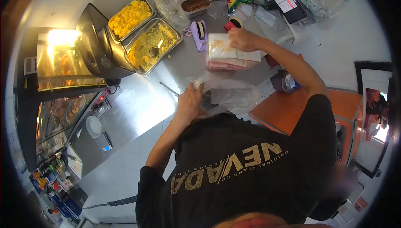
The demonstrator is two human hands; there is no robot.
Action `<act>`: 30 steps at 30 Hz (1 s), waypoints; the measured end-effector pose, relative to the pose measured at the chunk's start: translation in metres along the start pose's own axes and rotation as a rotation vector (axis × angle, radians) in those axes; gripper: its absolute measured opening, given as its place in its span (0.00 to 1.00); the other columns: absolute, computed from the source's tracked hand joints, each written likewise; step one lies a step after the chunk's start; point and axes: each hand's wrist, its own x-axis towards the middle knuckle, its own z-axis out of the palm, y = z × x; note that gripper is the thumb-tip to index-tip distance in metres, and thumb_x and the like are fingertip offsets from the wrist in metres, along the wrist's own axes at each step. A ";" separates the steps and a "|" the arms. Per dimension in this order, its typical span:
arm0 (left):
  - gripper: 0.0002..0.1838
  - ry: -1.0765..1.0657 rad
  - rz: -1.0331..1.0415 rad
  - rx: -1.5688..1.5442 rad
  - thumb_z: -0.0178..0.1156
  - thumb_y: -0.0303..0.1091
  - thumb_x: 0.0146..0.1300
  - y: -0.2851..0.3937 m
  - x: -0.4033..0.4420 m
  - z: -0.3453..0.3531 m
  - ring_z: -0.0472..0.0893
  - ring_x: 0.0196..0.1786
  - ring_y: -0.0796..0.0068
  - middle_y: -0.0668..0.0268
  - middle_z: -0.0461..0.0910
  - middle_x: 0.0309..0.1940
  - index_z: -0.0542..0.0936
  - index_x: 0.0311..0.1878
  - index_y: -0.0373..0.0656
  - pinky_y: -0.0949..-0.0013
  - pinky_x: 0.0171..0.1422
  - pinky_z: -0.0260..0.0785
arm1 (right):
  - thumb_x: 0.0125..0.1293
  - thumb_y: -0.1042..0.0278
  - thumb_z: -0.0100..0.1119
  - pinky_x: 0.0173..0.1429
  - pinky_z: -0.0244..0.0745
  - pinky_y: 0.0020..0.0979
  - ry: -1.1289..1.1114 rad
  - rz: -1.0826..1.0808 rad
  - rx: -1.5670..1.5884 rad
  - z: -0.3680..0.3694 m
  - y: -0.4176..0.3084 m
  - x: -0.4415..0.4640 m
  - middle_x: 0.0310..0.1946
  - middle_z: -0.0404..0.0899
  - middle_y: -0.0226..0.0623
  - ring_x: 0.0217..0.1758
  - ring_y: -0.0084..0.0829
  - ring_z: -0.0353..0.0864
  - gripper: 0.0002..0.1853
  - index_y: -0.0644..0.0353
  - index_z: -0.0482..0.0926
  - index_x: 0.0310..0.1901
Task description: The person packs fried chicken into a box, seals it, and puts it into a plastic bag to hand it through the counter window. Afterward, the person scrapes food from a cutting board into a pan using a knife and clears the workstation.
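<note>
My left hand (pixel 190 102) is closed on the top edge of a clear plastic bag (pixel 236 98), which hangs loosely at the counter's front edge near my shirt. Farther forward, my right hand (pixel 244 40) rests with bent fingers on a stack of white packs in clear wrap (pixel 221 48); what its fingertips grip is hard to make out. Pinkish packs show under the white ones. A purple tape dispenser (pixel 199 36) stands just left of the stack, and a red tape dispenser (pixel 234 23) is behind it.
Two metal trays of yellow food (pixel 131 17) (pixel 152 46) stand at the back left beside a lit display case (pixel 62 65). A dark pen-like stick (pixel 168 89) lies left of my left hand. An orange surface (pixel 309 111) is at the right.
</note>
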 end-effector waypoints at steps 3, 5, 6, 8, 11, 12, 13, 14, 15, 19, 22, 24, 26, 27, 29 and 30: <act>0.66 0.091 0.108 0.026 0.85 0.50 0.29 -0.015 0.013 0.003 0.77 0.61 0.41 0.39 0.67 0.65 0.59 0.75 0.47 0.52 0.62 0.74 | 0.71 0.59 0.50 0.46 0.70 0.45 0.256 0.093 0.124 -0.052 -0.006 -0.015 0.34 0.72 0.47 0.40 0.48 0.74 0.16 0.64 0.75 0.33; 0.66 0.189 0.209 -0.065 0.85 0.49 0.29 -0.022 0.026 -0.009 0.78 0.58 0.41 0.40 0.70 0.62 0.59 0.75 0.47 0.52 0.61 0.74 | 0.73 0.59 0.49 0.43 0.68 0.44 0.430 0.051 0.081 -0.094 -0.022 -0.030 0.32 0.71 0.46 0.35 0.46 0.71 0.17 0.66 0.74 0.33; 0.66 0.235 0.262 -0.113 0.85 0.48 0.29 -0.024 0.035 -0.016 0.78 0.57 0.41 0.41 0.72 0.61 0.59 0.75 0.46 0.51 0.61 0.74 | 0.73 0.59 0.50 0.41 0.66 0.43 0.500 -0.010 0.046 -0.120 -0.034 -0.040 0.31 0.69 0.45 0.33 0.43 0.69 0.17 0.67 0.74 0.33; 0.66 0.155 0.347 -0.224 0.85 0.45 0.29 -0.023 0.059 -0.038 0.79 0.57 0.46 0.44 0.75 0.57 0.59 0.75 0.46 0.53 0.59 0.74 | 0.76 0.56 0.48 0.49 0.71 0.41 0.461 0.263 0.282 -0.167 -0.065 -0.059 0.37 0.77 0.42 0.41 0.40 0.77 0.20 0.67 0.76 0.38; 0.64 0.094 0.462 -0.436 0.85 0.41 0.31 -0.033 0.102 -0.052 0.80 0.55 0.55 0.50 0.79 0.53 0.59 0.75 0.45 0.56 0.58 0.74 | 0.73 0.64 0.57 0.53 0.75 0.28 0.873 0.125 -0.043 -0.182 -0.056 -0.076 0.46 0.80 0.40 0.47 0.24 0.79 0.22 0.60 0.72 0.65; 0.63 0.080 0.496 -0.516 0.85 0.39 0.31 -0.038 0.115 -0.049 0.80 0.55 0.59 0.52 0.80 0.52 0.59 0.75 0.44 0.57 0.57 0.74 | 0.72 0.66 0.55 0.47 0.73 0.27 0.959 0.123 0.223 -0.180 -0.058 -0.078 0.41 0.78 0.37 0.42 0.23 0.76 0.19 0.61 0.72 0.61; 0.62 0.158 0.541 -0.579 0.85 0.39 0.31 -0.044 0.126 -0.044 0.80 0.55 0.61 0.54 0.80 0.51 0.61 0.73 0.43 0.58 0.58 0.74 | 0.71 0.68 0.54 0.42 0.71 0.25 1.034 0.120 0.494 -0.173 -0.058 -0.078 0.36 0.75 0.35 0.38 0.21 0.74 0.16 0.61 0.73 0.57; 0.61 0.236 0.585 -0.640 0.86 0.39 0.31 -0.049 0.136 -0.039 0.80 0.55 0.62 0.56 0.81 0.49 0.63 0.72 0.41 0.59 0.59 0.75 | 0.70 0.71 0.52 0.37 0.70 0.24 1.100 0.112 0.769 -0.163 -0.059 -0.076 0.32 0.73 0.32 0.33 0.20 0.71 0.13 0.62 0.73 0.54; 0.59 0.319 0.633 -0.695 0.86 0.39 0.31 -0.055 0.144 -0.037 0.81 0.55 0.64 0.58 0.82 0.48 0.65 0.70 0.39 0.61 0.60 0.75 | 0.69 0.73 0.50 0.32 0.68 0.23 1.157 0.095 1.044 -0.158 -0.058 -0.071 0.27 0.70 0.30 0.28 0.18 0.69 0.10 0.63 0.73 0.50; 0.57 0.140 0.505 -1.178 0.85 0.33 0.34 -0.078 0.133 -0.019 0.80 0.57 0.66 0.61 0.81 0.52 0.65 0.71 0.42 0.59 0.62 0.75 | 0.74 0.62 0.50 0.46 0.70 0.36 1.272 -0.048 0.101 -0.088 -0.068 -0.022 0.38 0.78 0.40 0.40 0.34 0.78 0.15 0.66 0.77 0.37; 0.60 0.287 0.599 -1.161 0.86 0.31 0.35 -0.101 0.116 0.014 0.74 0.66 0.63 0.59 0.73 0.64 0.61 0.74 0.42 0.57 0.69 0.70 | 0.70 0.65 0.53 0.43 0.70 0.35 1.041 0.004 0.417 -0.014 -0.081 0.005 0.33 0.76 0.40 0.37 0.34 0.76 0.13 0.69 0.77 0.34; 0.63 0.452 0.502 -0.862 0.86 0.32 0.35 -0.124 0.096 0.037 0.72 0.69 0.63 0.58 0.69 0.68 0.57 0.76 0.42 0.56 0.70 0.69 | 0.68 0.66 0.55 0.41 0.68 0.36 0.728 0.038 0.539 0.017 -0.099 0.009 0.32 0.71 0.41 0.35 0.33 0.73 0.14 0.71 0.73 0.32; 0.72 0.270 0.315 -1.101 0.88 0.39 0.32 -0.163 0.089 0.072 0.66 0.73 0.60 0.56 0.59 0.74 0.49 0.78 0.41 0.56 0.74 0.64 | 0.66 0.68 0.56 0.34 0.63 0.37 0.690 -0.017 0.588 0.046 -0.112 0.015 0.27 0.64 0.40 0.29 0.33 0.66 0.13 0.70 0.71 0.29; 0.73 0.303 0.314 -0.976 0.88 0.40 0.30 -0.171 0.085 0.068 0.65 0.73 0.59 0.55 0.60 0.73 0.49 0.78 0.41 0.56 0.74 0.64 | 0.66 0.68 0.56 0.34 0.64 0.37 0.657 -0.036 0.600 0.055 -0.117 0.014 0.27 0.65 0.40 0.28 0.33 0.67 0.13 0.70 0.71 0.28; 0.75 0.370 0.319 -0.729 0.89 0.43 0.27 -0.178 0.086 0.054 0.65 0.74 0.57 0.52 0.61 0.72 0.49 0.78 0.40 0.55 0.74 0.63 | 0.66 0.69 0.56 0.33 0.64 0.37 0.588 -0.076 0.609 0.065 -0.120 0.014 0.27 0.65 0.42 0.27 0.35 0.67 0.13 0.69 0.71 0.28; 0.78 0.301 0.269 -0.793 0.89 0.48 0.24 -0.183 0.097 0.055 0.63 0.75 0.54 0.50 0.62 0.71 0.49 0.78 0.40 0.54 0.76 0.61 | 0.66 0.68 0.57 0.34 0.64 0.37 0.573 -0.083 0.583 0.068 -0.122 0.018 0.27 0.65 0.43 0.28 0.36 0.68 0.14 0.69 0.71 0.27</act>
